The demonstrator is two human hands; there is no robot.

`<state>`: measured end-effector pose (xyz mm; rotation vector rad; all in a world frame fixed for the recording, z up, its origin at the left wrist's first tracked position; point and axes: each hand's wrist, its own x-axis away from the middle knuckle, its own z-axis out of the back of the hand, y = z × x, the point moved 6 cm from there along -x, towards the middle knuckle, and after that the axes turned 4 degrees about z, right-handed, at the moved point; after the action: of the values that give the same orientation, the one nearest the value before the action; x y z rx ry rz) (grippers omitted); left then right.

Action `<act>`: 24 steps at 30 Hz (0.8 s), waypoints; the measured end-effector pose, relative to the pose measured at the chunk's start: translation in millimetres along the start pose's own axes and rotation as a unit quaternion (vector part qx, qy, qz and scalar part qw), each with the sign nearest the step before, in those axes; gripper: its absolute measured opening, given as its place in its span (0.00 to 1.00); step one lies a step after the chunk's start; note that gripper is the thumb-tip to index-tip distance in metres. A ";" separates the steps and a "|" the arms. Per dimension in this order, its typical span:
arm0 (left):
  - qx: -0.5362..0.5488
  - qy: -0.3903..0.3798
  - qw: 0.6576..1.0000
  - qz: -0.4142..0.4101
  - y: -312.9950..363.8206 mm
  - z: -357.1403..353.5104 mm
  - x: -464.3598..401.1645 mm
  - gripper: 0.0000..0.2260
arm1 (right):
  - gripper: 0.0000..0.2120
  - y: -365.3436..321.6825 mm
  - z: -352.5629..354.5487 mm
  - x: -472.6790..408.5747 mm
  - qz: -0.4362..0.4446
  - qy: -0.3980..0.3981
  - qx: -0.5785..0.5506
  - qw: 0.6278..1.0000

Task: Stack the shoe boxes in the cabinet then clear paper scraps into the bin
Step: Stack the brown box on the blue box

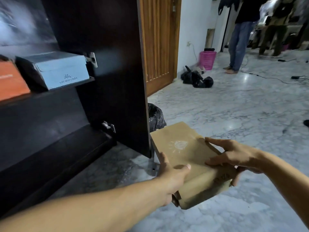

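Both of our hands clamped the brown shoe box (187, 153) from opposite sides: our left hand (168, 178) curled round its near left edge with the thumb laid across the lid, and our right hand (234, 156) gripped the right edge, fingers spread along the top and thumb tucked beneath the end. We held the box low, clear of the marble floor (234, 106), tilted slightly, just beside the lower corner of the open cabinet door (107, 72).

To do this step well, we judged, we needed to swing the box leftward round that door edge without clipping it, then level it before it reached a shelf. A grey box (55, 69) and an orange box (11, 81) already sat side by side on the upper shelf (83, 82), so stacking meant lifting ours above their lids and lowering it flat, edges aligned. Otherwise the dark lower shelf (50, 114) looked free. Keeping the thumb on the lid seemed wise, since the lid could slip if we tipped further.

A black-lined bin (156, 117) stood just behind the door, near the box. Whether paper scraps lay about we could not tell; a person (239, 39) stood well apart beyond.
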<state>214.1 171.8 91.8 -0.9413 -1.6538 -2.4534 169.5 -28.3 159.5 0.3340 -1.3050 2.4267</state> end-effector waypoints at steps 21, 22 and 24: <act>0.107 0.230 0.965 -0.061 116.8 303.1 65.9 0.45 | 0.28 -313.4 -80.0 -43.9 0.261 -0.075 -0.040 0.962; 0.103 0.237 0.964 -0.070 129.8 316.0 68.2 0.44 | 0.28 -329.6 -77.2 -47.0 0.271 -0.070 -0.045 0.959; 0.105 0.248 0.958 -0.094 154.0 340.9 70.1 0.41 | 0.27 -362.3 -72.3 -55.4 0.279 -0.053 -0.050 0.958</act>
<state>367.8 416.5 339.5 -0.1246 -1.8172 -2.2918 370.2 204.4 371.9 0.0700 -1.7553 2.8059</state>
